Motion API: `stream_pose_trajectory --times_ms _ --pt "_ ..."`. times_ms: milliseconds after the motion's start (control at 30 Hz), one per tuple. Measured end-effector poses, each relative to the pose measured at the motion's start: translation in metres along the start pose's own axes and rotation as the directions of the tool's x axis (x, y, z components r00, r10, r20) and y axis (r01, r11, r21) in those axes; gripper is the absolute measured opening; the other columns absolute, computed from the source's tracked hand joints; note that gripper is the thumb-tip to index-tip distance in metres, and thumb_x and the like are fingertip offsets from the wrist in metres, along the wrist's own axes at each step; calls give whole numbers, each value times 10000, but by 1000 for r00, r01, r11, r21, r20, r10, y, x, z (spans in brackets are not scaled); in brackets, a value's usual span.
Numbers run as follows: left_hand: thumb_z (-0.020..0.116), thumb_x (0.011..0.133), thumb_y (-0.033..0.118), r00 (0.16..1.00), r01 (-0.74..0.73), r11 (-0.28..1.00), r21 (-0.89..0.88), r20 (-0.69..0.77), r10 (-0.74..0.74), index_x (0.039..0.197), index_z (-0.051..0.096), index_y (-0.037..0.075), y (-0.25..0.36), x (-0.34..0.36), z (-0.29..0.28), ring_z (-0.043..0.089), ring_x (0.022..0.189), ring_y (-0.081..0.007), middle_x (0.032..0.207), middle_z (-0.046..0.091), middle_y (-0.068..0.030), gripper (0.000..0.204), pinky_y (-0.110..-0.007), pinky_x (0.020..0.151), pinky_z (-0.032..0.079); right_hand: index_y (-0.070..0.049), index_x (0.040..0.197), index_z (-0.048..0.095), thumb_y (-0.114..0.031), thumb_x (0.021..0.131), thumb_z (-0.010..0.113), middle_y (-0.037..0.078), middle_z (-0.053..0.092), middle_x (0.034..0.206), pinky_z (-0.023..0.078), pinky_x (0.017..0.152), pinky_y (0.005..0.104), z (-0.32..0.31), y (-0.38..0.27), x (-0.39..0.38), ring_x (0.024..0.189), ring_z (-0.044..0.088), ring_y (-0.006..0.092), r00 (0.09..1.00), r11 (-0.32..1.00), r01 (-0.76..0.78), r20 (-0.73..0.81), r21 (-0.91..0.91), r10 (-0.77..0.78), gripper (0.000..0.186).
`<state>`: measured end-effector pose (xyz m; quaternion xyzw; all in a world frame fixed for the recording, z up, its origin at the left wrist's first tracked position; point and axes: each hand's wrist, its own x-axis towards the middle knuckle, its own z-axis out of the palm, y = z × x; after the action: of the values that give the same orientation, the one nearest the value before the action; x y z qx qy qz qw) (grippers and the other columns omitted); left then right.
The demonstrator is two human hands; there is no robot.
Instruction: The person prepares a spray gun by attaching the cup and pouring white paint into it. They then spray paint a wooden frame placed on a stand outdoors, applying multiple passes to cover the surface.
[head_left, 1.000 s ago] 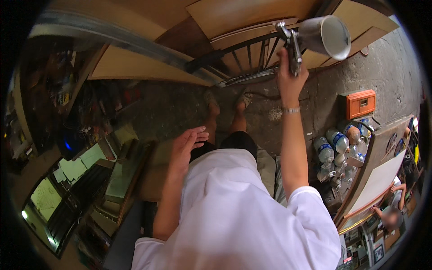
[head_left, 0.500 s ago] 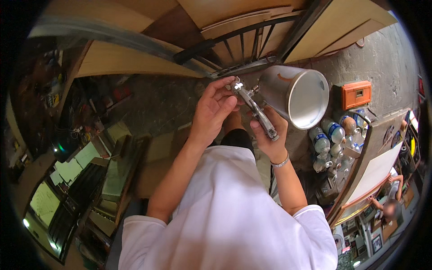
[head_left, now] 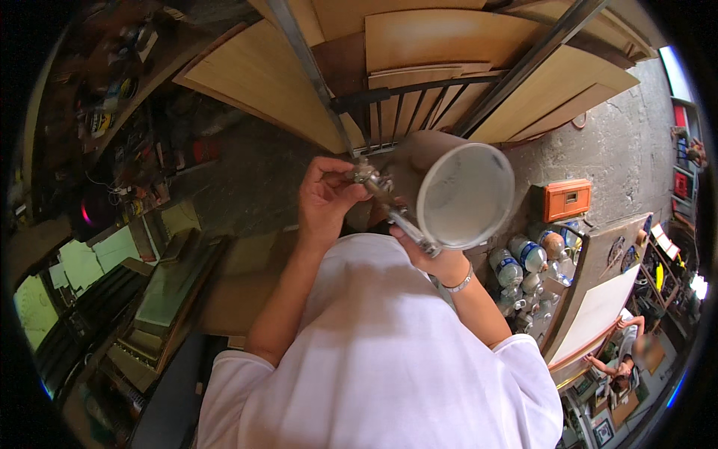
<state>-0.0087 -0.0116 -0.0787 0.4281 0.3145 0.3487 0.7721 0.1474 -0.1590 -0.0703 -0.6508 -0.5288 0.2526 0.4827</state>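
Workshop floor below, tan plywood sheets (head_left: 269, 82) leaning at top, plastic bottles (head_left: 523, 262) at right. I see the metal spray gun with its big grey cup (head_left: 456, 194) brought down from overhead to chest height since a second ago; looks like adjusting now. Right hand (head_left: 434, 258) wraps the handle, elbow bent. Left hand (head_left: 325, 198) has come up, fingers pinching the gun's top knob.

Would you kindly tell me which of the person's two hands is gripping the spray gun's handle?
The right hand, wearing a bracelet, grips the spray gun handle below its cup; the left hand only pinches the front end.
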Motion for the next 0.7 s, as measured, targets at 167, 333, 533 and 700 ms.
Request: stream_pose_trajectory --times_ms 167,333,533,700 --pt "781 888 62 998 69 996 -49 -9 -70 1268 469 56 30 -31 -63 702 1042 -217 1092 696 -123 491 -355 857 598 -61 1102 747 -130 812 849 85 744 1072 522 873 362 34 -40 16 939 690 252 990 997 49 132 -57 -41 316" --pt "695 969 369 999 42 995 -89 -24 -45 1369 426 53 50 -67 -136 706 1057 -258 1156 683 -144 576 -373 890 578 -40 1117 737 -92 797 854 89 744 1088 522 908 367 87 -85 37 982 692 242 968 999 -32 247 -41 41 346" --pt "633 995 453 1000 -4 979 -205 13 7 1441 407 56 79 -100 -217 675 1107 -248 1265 643 -157 638 -372 909 571 -107 1031 770 -164 772 850 123 725 1112 516 941 430 163 -129 27 1055 669 335 969 997 -62 240 44 50 277" --pt "684 977 311 992 -63 970 -234 94 87 1464 428 39 107 -127 -257 638 1180 -244 1327 617 -160 614 -380 937 579 -65 1121 736 -125 785 853 114 735 1108 521 929 381 210 -151 18 1037 684 287 932 989 138 345 -54 -111 360"
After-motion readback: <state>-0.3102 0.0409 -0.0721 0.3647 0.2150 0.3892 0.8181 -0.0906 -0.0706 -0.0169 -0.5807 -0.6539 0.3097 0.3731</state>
